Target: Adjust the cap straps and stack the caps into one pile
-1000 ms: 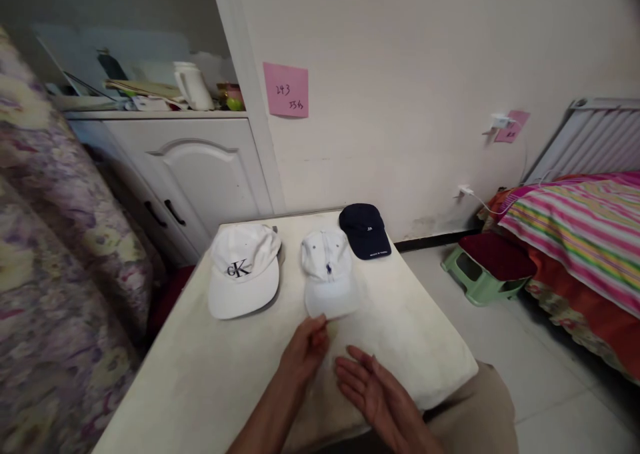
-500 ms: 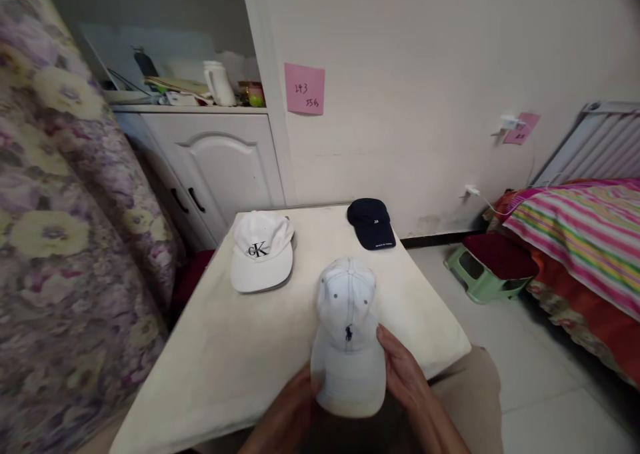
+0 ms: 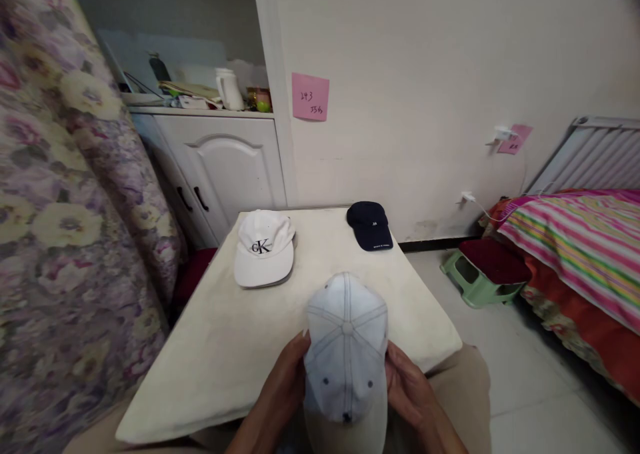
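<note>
Between my two hands is a light blue baseball cap (image 3: 346, 347), its crown tipped up toward me and its brim pointing down at my lap. My left hand (image 3: 287, 374) grips the cap's left side, and my right hand (image 3: 407, 384) grips its right side; some fingertips are hidden behind the cap. On the cream-covered table (image 3: 220, 361), a white baseball cap (image 3: 265, 247) with black "CK" letters sits at the back left. A navy baseball cap (image 3: 371, 225) lies at the back right, brim toward me.
A floral curtain (image 3: 65, 227) hangs at the left, beside a white cabinet (image 3: 235, 154) with a white jug (image 3: 230, 89) on its top. Pink notes (image 3: 310, 97) are stuck on the wall. A green stool (image 3: 465, 284) and a striped bed (image 3: 575, 234) stand at the right.
The light blue cap has come lower and tilted, so its crown top now faces me and its front logo has swung downward. Both hands have kept hold of its sides. My view has shifted slightly.
</note>
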